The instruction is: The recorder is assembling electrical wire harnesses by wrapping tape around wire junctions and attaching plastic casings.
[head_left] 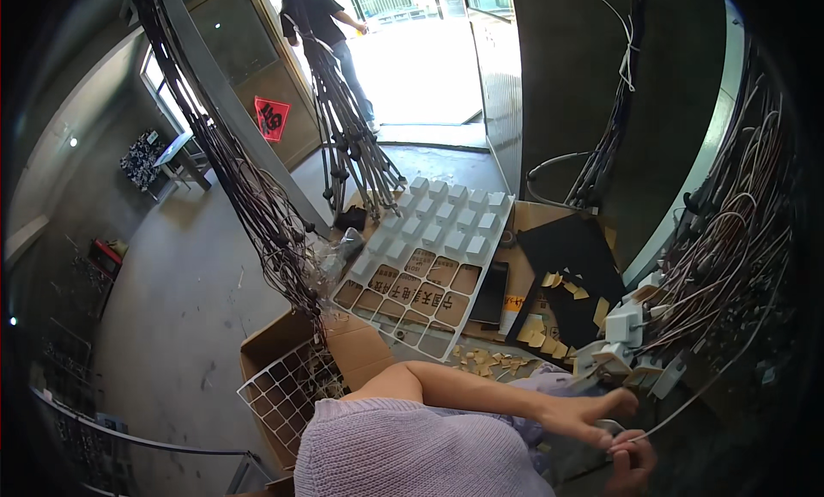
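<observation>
My left hand [582, 415] reaches across to the lower right, its forearm bare below a lilac knitted sleeve. Its fingers curve around a small greyish piece [610, 426] that I cannot make out. Just below it, the fingertips of my right hand [633, 463] pinch a thin pale cable [687, 418]. That cable runs up and right toward a thick hanging bundle of wires [740, 231]. Above both hands hang several white plastic boxes [624, 327] on wire ends. The two hands almost touch, and the palm of the right one is mostly hidden.
Ahead lies a white grid tray [403, 312] with rows of white box-shaped parts [445, 212]. A cardboard box [356, 347] holds another grid tray. Yellowish scraps [536, 332] lie on black sheets [573, 248]. Wire bundles [257, 205] hang at left. A person [322, 25] stands in the bright doorway.
</observation>
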Available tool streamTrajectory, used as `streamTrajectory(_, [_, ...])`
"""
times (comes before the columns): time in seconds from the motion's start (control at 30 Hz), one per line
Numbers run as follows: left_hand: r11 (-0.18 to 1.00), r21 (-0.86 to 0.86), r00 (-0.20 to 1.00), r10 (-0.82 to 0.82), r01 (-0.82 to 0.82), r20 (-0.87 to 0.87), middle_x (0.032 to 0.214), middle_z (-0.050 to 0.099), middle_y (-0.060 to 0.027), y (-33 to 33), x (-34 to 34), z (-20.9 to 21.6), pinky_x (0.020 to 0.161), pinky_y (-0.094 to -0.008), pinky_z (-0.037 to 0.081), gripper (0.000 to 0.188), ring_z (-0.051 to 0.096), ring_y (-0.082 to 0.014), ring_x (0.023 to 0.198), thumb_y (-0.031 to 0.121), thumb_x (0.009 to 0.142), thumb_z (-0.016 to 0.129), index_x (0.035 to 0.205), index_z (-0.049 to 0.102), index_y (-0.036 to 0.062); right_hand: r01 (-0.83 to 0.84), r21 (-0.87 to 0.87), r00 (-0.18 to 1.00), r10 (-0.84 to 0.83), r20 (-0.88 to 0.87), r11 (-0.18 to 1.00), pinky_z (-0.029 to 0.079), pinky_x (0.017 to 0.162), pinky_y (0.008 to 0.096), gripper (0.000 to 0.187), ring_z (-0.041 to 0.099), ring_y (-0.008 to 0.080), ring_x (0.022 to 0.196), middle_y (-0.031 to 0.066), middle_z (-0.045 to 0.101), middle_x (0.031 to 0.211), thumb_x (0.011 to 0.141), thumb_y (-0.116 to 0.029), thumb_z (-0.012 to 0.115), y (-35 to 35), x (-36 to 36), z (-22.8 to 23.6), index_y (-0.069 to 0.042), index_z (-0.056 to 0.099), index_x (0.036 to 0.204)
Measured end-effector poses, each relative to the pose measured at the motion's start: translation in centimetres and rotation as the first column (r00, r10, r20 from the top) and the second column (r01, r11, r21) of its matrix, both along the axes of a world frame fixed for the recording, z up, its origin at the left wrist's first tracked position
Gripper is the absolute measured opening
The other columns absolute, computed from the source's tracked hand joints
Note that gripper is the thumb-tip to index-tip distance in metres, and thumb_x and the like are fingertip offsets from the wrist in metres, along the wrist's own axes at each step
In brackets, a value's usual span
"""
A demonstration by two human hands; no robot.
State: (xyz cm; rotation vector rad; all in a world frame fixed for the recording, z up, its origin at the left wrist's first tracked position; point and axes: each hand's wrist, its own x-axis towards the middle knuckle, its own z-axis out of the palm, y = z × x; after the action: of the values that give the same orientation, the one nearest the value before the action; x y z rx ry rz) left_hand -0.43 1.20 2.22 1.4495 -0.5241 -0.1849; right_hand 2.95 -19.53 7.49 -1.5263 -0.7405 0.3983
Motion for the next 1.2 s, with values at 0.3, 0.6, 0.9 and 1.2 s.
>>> streamTrajectory(0.3, [0.832,-0.55,0.829,-0.357,0.072,-0.431,0.144,0.033,-0.0099,-1.9,0.7,-4.1,0.106,-0.0316,0.028,0.076,0.034,-0.018,0.129,0.055,0.093,0.019,0.149,0.012,0.0043,0.065,0.099,0.995,-0.058,-0.076,0.993,0.041,0.078,0.0259,0.015,0.053,0.0156,0.086,0.0087,0.057,0.094,0.091,-0.014,0.056,2.1,1.5,-2.7,0.0,0.06,0.089])
streamTrajectory(0.6, [0.592,-0.779,0.798,-0.357,-0.208,-0.485,0.141,0.039,-0.0106,-2.3,1.6,-5.8,0.104,-0.0307,0.034,0.069,0.043,-0.0176,0.126,0.02,0.082,0.035,0.149,0.019,0.0109,0.192,0.104,0.977,-0.181,-0.109,0.976,0.038,0.073,0.0225,0.015,0.049,0.0118,0.079,0.0059,0.054,0.087,0.087,-0.014,0.061,2.8,2.0,-6.2,-0.001,0.056,0.08])
streamTrajectory(0.9, [0.756,-0.642,0.825,-0.278,-0.127,-0.491,0.151,0.025,-0.0065,-2.0,1.4,-6.2,0.11,-0.033,0.023,0.093,0.028,-0.0201,0.137,0.08,0.083,0.01,0.151,0.01,0.0162,0.193,0.089,0.972,-0.178,-0.154,0.977,0.039,0.075,0.0238,0.015,0.049,0.0126,0.082,0.0064,0.055,0.089,0.088,-0.013,0.061,3.5,2.8,-7.5,-0.001,0.056,0.081])
streamTrajectory(1.2, [0.819,-0.546,0.828,-0.177,-0.176,-0.532,0.153,0.02,-0.0058,-1.8,2.3,-7.2,0.112,-0.0307,0.02,0.08,0.023,-0.0153,0.138,0.066,0.093,0.011,0.151,0.006,0.01,0.197,0.066,0.97,-0.185,-0.159,0.978,0.04,0.078,0.0243,0.011,0.051,0.0136,0.084,0.0075,0.055,0.09,0.087,-0.009,0.06,4.1,3.1,-7.3,0.0,0.056,0.083])
